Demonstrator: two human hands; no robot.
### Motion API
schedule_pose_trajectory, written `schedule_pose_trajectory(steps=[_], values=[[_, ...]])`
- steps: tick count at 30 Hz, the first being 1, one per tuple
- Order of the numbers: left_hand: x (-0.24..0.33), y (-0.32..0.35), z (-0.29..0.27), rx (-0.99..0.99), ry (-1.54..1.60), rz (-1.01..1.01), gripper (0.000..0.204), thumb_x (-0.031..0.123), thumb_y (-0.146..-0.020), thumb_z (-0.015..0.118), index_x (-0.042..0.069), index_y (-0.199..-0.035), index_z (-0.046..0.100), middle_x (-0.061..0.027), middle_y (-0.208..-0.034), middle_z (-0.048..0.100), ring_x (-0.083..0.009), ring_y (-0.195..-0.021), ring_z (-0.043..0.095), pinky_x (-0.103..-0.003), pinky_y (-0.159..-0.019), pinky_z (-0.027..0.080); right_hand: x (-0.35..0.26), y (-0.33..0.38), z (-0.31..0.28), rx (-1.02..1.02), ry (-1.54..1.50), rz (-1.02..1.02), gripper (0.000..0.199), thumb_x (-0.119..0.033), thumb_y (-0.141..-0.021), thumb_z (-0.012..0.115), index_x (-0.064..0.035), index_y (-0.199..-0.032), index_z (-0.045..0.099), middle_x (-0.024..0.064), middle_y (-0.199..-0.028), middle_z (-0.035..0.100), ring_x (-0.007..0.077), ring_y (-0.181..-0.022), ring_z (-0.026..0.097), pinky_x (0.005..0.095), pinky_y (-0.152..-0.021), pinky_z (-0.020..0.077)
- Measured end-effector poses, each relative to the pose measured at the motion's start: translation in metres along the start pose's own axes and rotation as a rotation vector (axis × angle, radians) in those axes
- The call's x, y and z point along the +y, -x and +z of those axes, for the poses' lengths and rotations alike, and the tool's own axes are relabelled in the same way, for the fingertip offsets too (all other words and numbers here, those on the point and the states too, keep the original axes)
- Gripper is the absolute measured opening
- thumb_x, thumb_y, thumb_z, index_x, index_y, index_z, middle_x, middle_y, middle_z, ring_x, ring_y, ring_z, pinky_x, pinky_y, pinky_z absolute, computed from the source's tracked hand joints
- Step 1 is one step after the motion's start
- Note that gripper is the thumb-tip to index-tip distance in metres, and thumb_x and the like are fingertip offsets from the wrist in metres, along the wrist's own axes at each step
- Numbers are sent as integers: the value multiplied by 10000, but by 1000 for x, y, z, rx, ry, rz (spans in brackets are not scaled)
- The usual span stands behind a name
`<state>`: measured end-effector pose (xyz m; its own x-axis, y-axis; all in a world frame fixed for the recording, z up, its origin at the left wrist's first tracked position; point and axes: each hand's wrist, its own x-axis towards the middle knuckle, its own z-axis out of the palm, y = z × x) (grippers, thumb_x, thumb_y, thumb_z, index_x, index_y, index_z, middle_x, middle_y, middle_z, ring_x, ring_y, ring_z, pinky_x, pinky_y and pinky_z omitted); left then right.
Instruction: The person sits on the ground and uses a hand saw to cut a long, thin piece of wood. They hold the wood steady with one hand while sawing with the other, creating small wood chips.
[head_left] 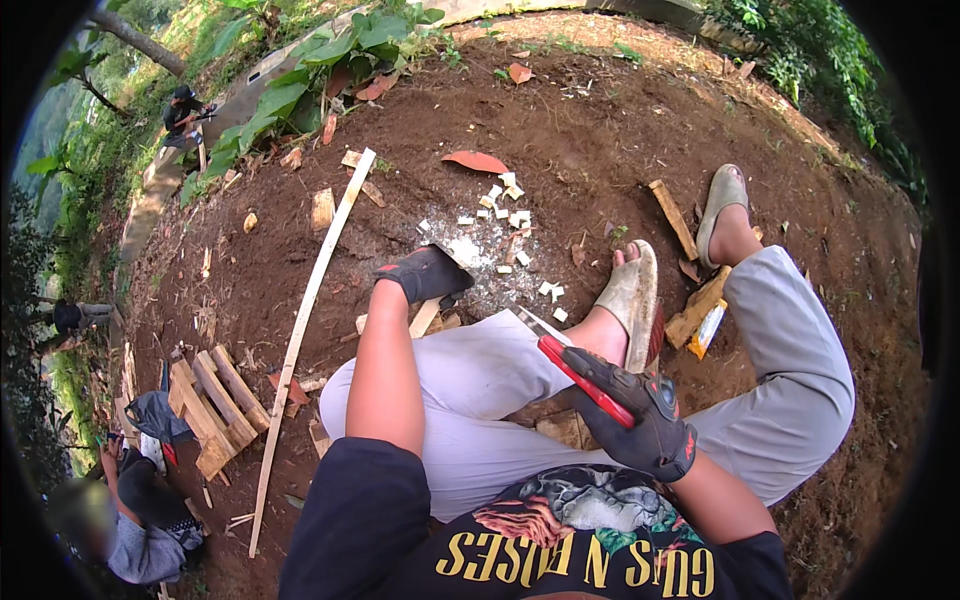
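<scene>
My right hand (640,415), in a black glove, is closed around a red-handled utility knife (590,385). The knife's silver front end points up and left across my grey trousers (475,375). In front of my left knee, my left hand (425,275), also gloved, is curled low over the ground. A flat dark piece with a pale edge (455,258) shows at its fingers; I cannot tell what it is. A pale wooden stick (425,318) sticks out below that palm. Small cut wood blocks (515,218) and white powdery bits (465,248) lie just beyond.
A long pale wood strip (305,350) lies to my left, near stacked wooden slats (220,405) and a dark plastic bag (158,415). Wood offcuts (695,310) and a yellow-white packet (707,330) are by my sandals (630,300). Other people (150,540) sit at left.
</scene>
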<state>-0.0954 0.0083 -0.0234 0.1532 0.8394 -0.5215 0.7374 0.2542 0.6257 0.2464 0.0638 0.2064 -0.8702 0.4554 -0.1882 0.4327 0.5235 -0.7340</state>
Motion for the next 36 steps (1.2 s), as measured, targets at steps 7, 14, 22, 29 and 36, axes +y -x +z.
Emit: schedule_pose_trajectory(steps=[7, 14, 22, 29, 36], values=[[49, 17, -36, -44, 274, -277, 284, 271, -965, 555, 58, -1013, 736, -111, -813, 756, -252, -714, 712, -415, -721, 555, 2, -33, 15, 16, -25, -17, 556, -135, -943, 726, -168, -1489, 626, 148, -1191, 768, 334, -918, 772, 428, -811, 596], [13, 12, -21, -64, 403, -252, 295, 284, -981, 603, 38, -1076, 737, -152, -910, 763, -230, -769, 721, -400, -696, 565, 27, -143, 95, -33, 137, -95, 531, -209, -956, 676, -140, -1476, 598, 162, -1060, 737, 357, -811, 723, 463, -682, 577], [12, -2, -17, -90, -22, 49, 263, 288, -885, 601, 107, -804, 774, -115, -852, 773, -259, -797, 740, -395, -772, 565, 27, -26, 28, -35, 21, 29, 531, -164, -929, 739, -151, -1451, 642, 135, -1175, 763, 331, -928, 765, 433, -802, 601], [20, 2, -17, -56, 120, -130, 279, 304, -874, 599, 112, -770, 772, -95, -802, 773, -250, -763, 737, -404, -759, 565, -27, 27, -34, -125, 76, 184, 587, -131, -895, 746, -157, -1471, 640, 140, -1169, 773, 342, -902, 764, 445, -805, 601], [-18, -15, 11, -2, 188, -75, 308, 318, -913, 578, 102, -813, 774, -110, -798, 767, -268, -760, 734, -420, -743, 556, 30, -93, 71, 106, 11, -111, 495, -155, -933, 715, -129, -1424, 658, 141, -1088, 766, 348, -896, 747, 428, -774, 594]])
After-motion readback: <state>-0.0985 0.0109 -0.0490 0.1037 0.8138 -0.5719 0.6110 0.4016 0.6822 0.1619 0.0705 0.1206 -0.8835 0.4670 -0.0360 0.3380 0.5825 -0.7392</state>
